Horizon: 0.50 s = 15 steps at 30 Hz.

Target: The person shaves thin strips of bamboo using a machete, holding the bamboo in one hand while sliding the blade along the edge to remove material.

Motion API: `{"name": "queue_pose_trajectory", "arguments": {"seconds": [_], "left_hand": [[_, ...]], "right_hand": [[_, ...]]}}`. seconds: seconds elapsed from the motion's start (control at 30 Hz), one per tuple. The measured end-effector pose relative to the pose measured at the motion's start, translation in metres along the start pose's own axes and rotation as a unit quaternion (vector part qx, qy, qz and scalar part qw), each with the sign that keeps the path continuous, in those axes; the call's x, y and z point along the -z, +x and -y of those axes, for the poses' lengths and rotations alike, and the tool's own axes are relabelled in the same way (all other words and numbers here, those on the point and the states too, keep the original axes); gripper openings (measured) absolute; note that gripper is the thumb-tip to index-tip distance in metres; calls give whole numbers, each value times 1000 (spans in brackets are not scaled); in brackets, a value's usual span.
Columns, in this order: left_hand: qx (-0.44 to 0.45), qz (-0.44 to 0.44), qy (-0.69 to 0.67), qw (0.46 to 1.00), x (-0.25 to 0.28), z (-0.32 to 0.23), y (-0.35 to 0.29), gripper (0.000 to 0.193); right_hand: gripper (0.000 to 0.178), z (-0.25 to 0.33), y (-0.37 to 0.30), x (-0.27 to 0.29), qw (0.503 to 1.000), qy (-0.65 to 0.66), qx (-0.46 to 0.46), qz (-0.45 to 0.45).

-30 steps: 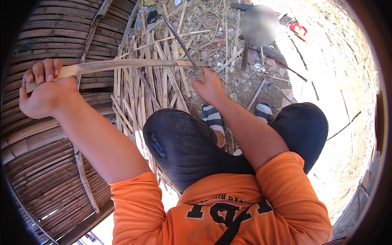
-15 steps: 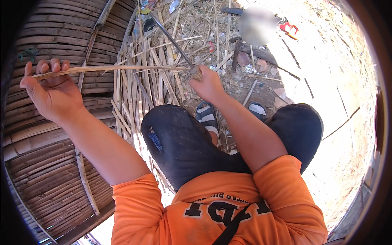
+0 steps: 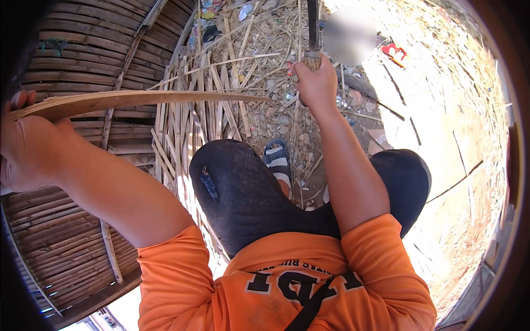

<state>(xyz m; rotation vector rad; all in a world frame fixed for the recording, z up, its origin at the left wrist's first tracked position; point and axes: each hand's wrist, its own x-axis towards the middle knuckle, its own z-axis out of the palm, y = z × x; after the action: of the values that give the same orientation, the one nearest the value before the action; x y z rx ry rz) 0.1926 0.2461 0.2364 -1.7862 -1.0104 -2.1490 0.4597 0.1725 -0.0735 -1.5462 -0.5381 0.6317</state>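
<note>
here | left fingers (image 3: 21,99): curled over one bamboo strip (image 3: 138,99) | right fingers (image 3: 327,70): wrapped round one knife (image 3: 313,30)

To your left, you have a slatted bamboo panel (image 3: 66,83) crossed by a thin pole (image 3: 110,251). Ahead of you, a black scrap (image 3: 211,33) lies near a crumpled white scrap (image 3: 245,11); farther right, you have a red scrap (image 3: 393,54) on the ground (image 3: 458,121).

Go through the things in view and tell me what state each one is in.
Long strip: held sideways, slightly bowed
Knife: blade pointing away, clear of the strip
Left hand: closed on the strip
Right hand: closed on the knife
Loose strips: heaped on the ground
Sandal: worn
</note>
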Motion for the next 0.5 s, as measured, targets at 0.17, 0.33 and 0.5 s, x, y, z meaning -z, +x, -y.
{"name": "queue_pose_trajectory", "arguments": {"seconds": [0.17, 0.33, 0.5], "left_hand": [[36, -40, -86, 995, -34, -48, -46, 24], [194, 104, -311, 925, -47, -11, -49, 39], [209, 293, -461, 811, -31, 4, -19, 34]], "right_hand": [[38, 4, -9, -4, 999, -12, -31, 32], [40, -11, -12, -15, 996, -69, 27, 38], [39, -2, -18, -18, 991, -61, 27, 114]]}}
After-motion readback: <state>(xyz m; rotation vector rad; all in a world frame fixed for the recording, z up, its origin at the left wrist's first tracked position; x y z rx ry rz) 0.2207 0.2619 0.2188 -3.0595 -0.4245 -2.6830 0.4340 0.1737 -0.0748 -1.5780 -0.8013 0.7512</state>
